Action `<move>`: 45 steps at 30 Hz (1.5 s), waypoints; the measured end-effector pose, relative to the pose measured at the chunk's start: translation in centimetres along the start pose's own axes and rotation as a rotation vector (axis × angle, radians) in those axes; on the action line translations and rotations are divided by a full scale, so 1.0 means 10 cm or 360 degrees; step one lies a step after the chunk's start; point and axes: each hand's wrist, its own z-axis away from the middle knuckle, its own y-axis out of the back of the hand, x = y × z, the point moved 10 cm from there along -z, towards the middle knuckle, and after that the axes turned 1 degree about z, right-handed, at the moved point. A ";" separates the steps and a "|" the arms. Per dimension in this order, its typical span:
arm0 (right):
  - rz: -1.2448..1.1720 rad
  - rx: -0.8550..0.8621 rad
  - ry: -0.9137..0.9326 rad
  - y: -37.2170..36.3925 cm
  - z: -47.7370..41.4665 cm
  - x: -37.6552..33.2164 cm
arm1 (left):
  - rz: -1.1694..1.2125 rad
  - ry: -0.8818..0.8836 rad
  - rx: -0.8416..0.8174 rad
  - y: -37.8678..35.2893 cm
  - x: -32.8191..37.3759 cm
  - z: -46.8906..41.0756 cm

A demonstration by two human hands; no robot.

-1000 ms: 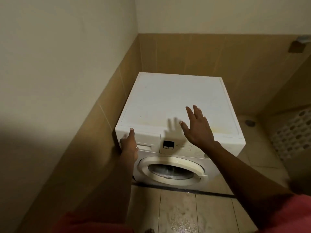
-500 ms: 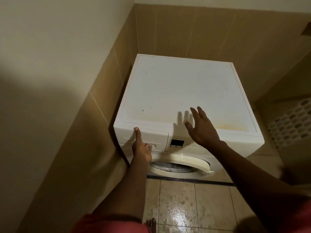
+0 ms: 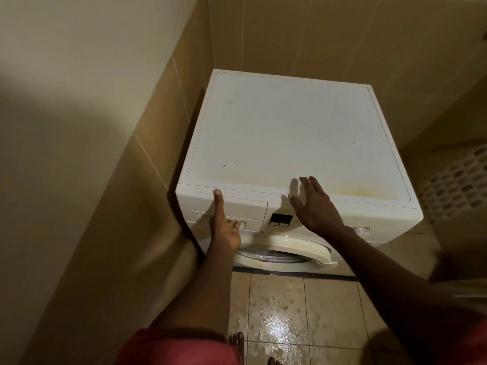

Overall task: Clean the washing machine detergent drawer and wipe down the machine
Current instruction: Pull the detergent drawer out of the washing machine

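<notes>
A white front-loading washing machine (image 3: 290, 133) stands in a tiled corner, its flat top marked with yellowish stains near the front right. The detergent drawer (image 3: 250, 208) sits closed at the upper left of the front panel. My left hand (image 3: 224, 225) grips the drawer: the thumb lies up over the drawer's face and the fingers curl into its handle recess. My right hand (image 3: 315, 204) hovers with spread fingers over the front edge of the top, above the control panel, holding nothing. The round door (image 3: 287, 252) is below.
Tan tiled walls close in on the left and behind the machine. A white perforated laundry basket (image 3: 458, 180) stands to the right. The beige floor tiles (image 3: 279, 320) in front are wet and shiny; my bare toes show at the bottom edge.
The view has come closer and higher over the machine. My left hand shifted from the drawer's left corner to its handle recess, fingers hooked in. My right hand stayed above the top's front edge.
</notes>
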 end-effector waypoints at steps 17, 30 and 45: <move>-0.0110 0.0301 0.0250 -0.07 0.27 -0.31 | -0.0026 0.0062 0.0116 0.47 -0.07 0.50; -0.0231 -0.0123 0.0422 -0.61 0.67 -0.56 | -0.0162 0.0080 0.0216 0.86 -0.09 0.83; 0.0256 -0.0473 0.0588 -1.07 0.69 -1.06 | -0.0149 0.0156 0.0140 1.03 -0.15 1.09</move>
